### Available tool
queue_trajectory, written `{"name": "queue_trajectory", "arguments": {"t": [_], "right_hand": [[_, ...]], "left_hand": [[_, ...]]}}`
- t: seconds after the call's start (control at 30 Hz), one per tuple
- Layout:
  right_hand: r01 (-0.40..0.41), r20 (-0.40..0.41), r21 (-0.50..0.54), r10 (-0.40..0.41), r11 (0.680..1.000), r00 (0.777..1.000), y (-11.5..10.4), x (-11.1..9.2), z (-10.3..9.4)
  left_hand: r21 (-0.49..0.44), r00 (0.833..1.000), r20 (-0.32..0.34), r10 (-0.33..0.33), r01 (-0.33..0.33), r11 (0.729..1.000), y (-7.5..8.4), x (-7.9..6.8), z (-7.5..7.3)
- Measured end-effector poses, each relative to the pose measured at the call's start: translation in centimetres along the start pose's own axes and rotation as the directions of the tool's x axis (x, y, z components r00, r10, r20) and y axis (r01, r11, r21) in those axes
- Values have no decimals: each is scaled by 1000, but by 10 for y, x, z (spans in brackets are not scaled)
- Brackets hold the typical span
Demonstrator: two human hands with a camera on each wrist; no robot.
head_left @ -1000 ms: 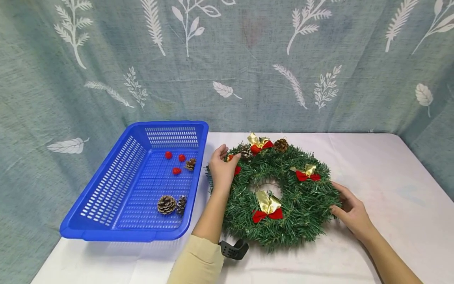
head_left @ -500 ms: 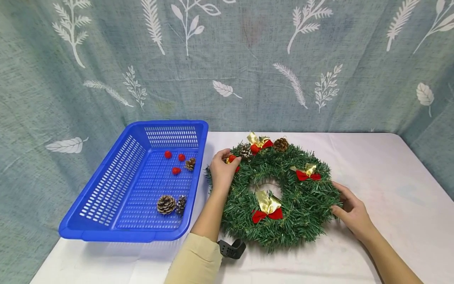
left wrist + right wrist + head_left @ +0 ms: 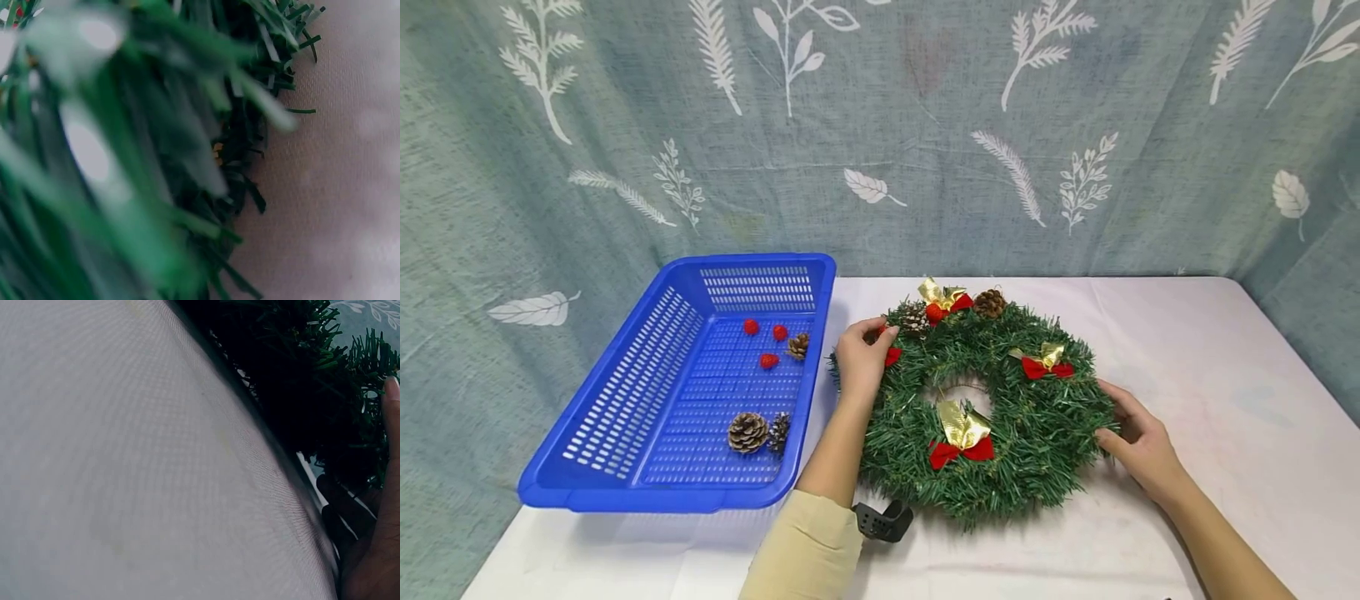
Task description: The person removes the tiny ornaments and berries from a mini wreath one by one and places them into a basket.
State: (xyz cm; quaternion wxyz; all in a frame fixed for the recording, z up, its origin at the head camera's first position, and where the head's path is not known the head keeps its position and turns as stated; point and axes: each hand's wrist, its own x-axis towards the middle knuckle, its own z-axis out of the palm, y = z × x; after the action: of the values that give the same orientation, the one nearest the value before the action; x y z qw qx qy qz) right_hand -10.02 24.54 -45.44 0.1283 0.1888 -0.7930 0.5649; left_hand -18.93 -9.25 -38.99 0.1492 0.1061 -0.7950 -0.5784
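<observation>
The green Christmas wreath [image 3: 1037, 433] lies on the table, decorated with gold-and-red bows [image 3: 961, 437], pine cones [image 3: 989, 303] and a red berry [image 3: 934, 313]. At its upper left, my left hand [image 3: 861, 358] pinches what looks like another small red berry between thumb and fingers, mostly hidden by the hand. A red bow [image 3: 892, 357] shows just beside the thumb. My right hand [image 3: 1142, 446] grips the wreath's right edge, thumb on the near side. In the left wrist view only blurred wreath needles [image 3: 125, 156] fill the frame, and the fingers are out of sight.
A blue plastic basket [image 3: 673, 498] stands left of the wreath. Inside are red berries [image 3: 769, 361], a large pine cone [image 3: 748, 432] and smaller cones [image 3: 798, 346]. The white table [image 3: 1195, 358] ends at a leaf-patterned curtain [image 3: 940, 200]. A black band [image 3: 883, 522] is on the left wrist.
The left hand's fingers have drawn in and lowered slightly at the wreath's upper left, covering the red berry seen earlier. The right hand keeps its grip. The view has shifted a little.
</observation>
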Motion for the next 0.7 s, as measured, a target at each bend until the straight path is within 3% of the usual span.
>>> {"name": "queue_trajectory", "arguments": {"t": [0.17, 0.3, 0.7], "right_hand": [[-13, 10, -13, 13, 1000, 1000, 0, 0, -1], [-12, 15, -10, 12, 1000, 1000, 0, 0, -1], [24, 8, 47, -25, 999, 1000, 0, 1, -1]], "left_hand": [[60, 1000, 16, 1, -2, 998, 0, 0, -1], [63, 999, 5, 38, -38, 997, -2, 1, -1], [-146, 986, -152, 65, -88, 985, -1, -3, 1]]}}
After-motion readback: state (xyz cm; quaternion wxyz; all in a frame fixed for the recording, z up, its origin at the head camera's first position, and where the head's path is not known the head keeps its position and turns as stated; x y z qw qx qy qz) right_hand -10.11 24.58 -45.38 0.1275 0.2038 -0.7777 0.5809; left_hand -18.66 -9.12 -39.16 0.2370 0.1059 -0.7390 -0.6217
